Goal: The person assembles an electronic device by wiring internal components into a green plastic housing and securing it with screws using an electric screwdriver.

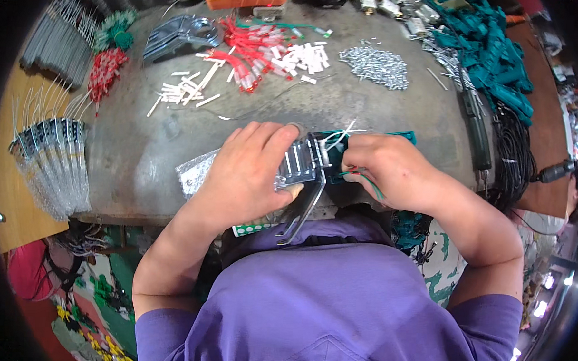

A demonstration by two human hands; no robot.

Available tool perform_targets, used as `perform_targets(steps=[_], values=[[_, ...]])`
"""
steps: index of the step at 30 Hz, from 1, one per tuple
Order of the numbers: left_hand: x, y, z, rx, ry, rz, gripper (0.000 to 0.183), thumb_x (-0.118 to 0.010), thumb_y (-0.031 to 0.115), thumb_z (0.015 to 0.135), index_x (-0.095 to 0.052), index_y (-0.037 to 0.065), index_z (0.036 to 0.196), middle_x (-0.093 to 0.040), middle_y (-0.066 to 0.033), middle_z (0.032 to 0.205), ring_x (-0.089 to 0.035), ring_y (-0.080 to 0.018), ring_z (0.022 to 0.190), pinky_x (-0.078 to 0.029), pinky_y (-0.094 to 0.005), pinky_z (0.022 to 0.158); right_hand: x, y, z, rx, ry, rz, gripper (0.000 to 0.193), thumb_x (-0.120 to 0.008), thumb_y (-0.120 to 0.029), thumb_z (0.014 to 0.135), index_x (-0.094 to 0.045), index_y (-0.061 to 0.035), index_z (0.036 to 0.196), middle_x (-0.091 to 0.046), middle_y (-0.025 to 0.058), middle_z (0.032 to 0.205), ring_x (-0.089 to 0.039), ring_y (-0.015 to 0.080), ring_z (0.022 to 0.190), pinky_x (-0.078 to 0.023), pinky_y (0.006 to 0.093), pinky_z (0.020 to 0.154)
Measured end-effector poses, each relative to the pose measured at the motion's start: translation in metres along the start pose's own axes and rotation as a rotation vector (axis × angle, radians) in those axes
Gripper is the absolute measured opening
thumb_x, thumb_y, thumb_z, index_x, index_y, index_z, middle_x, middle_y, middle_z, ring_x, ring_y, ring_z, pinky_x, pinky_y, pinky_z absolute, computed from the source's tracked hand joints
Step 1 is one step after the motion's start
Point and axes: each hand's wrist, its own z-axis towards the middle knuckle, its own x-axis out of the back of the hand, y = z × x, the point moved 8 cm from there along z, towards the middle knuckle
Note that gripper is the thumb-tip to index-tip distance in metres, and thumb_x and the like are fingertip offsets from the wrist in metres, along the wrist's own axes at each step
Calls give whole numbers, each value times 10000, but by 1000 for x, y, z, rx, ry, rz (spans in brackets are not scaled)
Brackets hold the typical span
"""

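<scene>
My left hand (244, 169) wraps round a shiny metal frame assembly (297, 163) at the table's front edge, thumb below it and fingers over the top. A bent metal strip (307, 210) slants down from it toward my lap. White wires (344, 136) rise from its right end. My right hand (393, 169) is closed just to the right, with a green wire (371, 185) coming out of its fingers. A bit of red shows at the fingertips. Behind that hand lies a teal plastic piece (404, 135), mostly covered. Clear bubble wrap (196, 173) sticks out left of my left hand.
Beyond my hands lie white sleeves (182, 90), red-wired parts (253, 50), a screw pile (374, 66) and a metal bracket (182, 37). Teal casings (485, 47), a dark-handled tool (475, 130) and black cables (512, 158) are right. Wrapped assemblies (54, 157) line the left.
</scene>
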Motion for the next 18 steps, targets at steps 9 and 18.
perform_targets(steps=[9, 18], values=[[12, 31, 5, -60, 357, 213, 802, -846, 102, 532, -376, 46, 1179, -498, -226, 1142, -519, -438, 947, -421, -515, 834, 10, 24, -54, -76, 853, 497, 284, -663, -17, 866, -502, -9, 1100, -561, 103, 1017, -565, 186, 981, -442, 322, 857], [30, 63, 7, -122, 399, 84, 720, -858, 291, 643, -409, 35, 1144, -501, -212, 1064, -532, -405, 878, -418, -482, 713, 16, 21, -64, -40, 706, 936, 344, -617, -120, 947, -511, -6, 1254, -619, 63, 1108, -586, 167, 1030, -467, 330, 908]])
